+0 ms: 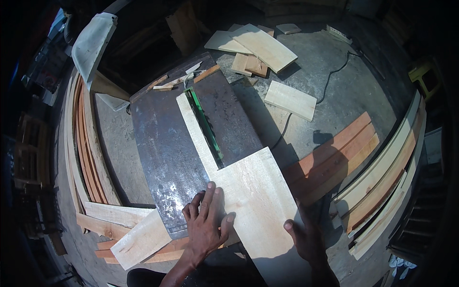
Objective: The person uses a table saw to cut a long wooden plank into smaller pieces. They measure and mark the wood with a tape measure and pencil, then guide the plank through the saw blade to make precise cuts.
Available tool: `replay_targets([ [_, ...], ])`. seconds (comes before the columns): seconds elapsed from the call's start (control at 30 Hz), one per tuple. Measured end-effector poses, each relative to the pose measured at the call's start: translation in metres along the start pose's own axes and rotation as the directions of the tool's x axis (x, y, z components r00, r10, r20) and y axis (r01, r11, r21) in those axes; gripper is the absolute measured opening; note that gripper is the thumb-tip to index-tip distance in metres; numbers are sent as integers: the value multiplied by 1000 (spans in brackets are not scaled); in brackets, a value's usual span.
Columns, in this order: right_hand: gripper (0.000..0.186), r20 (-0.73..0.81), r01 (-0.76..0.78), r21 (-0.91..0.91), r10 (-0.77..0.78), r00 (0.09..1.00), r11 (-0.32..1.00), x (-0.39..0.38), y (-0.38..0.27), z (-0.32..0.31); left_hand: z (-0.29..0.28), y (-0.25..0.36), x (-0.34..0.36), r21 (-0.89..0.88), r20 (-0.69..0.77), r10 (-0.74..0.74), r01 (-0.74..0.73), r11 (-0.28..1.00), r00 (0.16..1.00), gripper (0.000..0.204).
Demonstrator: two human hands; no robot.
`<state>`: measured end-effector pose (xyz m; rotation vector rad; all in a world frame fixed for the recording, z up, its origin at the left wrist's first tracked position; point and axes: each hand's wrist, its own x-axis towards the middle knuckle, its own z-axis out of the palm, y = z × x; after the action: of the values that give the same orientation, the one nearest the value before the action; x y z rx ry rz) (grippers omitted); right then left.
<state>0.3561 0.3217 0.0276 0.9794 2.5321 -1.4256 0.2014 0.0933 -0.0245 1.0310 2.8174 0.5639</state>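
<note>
A pale wooden board (260, 201) lies partly on a dark metal saw table (160, 138) and reaches back toward me. Its wide part ends at the near end of a green-edged slot (203, 124), while a narrow strip of it runs on along the slot's left side. Dark toothed shapes show inside the slot. My left hand (203, 220) rests at the board's left edge, fingers stretched out and thumb apart, fingertips touching the wood. My right hand (306, 239) grips the board's right edge, thumb on top; its other fingers are mostly hidden in shadow.
Wood offcuts (189, 79) lie at the table's far edge. Loose boards (265, 48) are on the floor beyond, with a black cable (327, 79). Reddish planks (334, 158) lie to the right. Long planks are stacked at left (86, 143) and far right (389, 186).
</note>
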Motion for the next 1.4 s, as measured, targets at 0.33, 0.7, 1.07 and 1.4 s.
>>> replay_targets([
  [0.33,68,37,-190,13,190,981,982,11,-19,1,-14,-9,15,-8,165,-45,47,999,985,75],
  [0.7,67,60,-246,60,242,968,968,25,-31,4,-9,-21,25,-20,124,-45,48,999,991,76],
  [1.07,68,72,-267,24,265,962,963,23,-33,3,-14,-20,28,-28,153,-46,51,998,987,75],
  [1.4,67,42,-188,2,188,981,982,17,-35,4,-14,-25,24,-58,147,-23,32,998,989,77],
])
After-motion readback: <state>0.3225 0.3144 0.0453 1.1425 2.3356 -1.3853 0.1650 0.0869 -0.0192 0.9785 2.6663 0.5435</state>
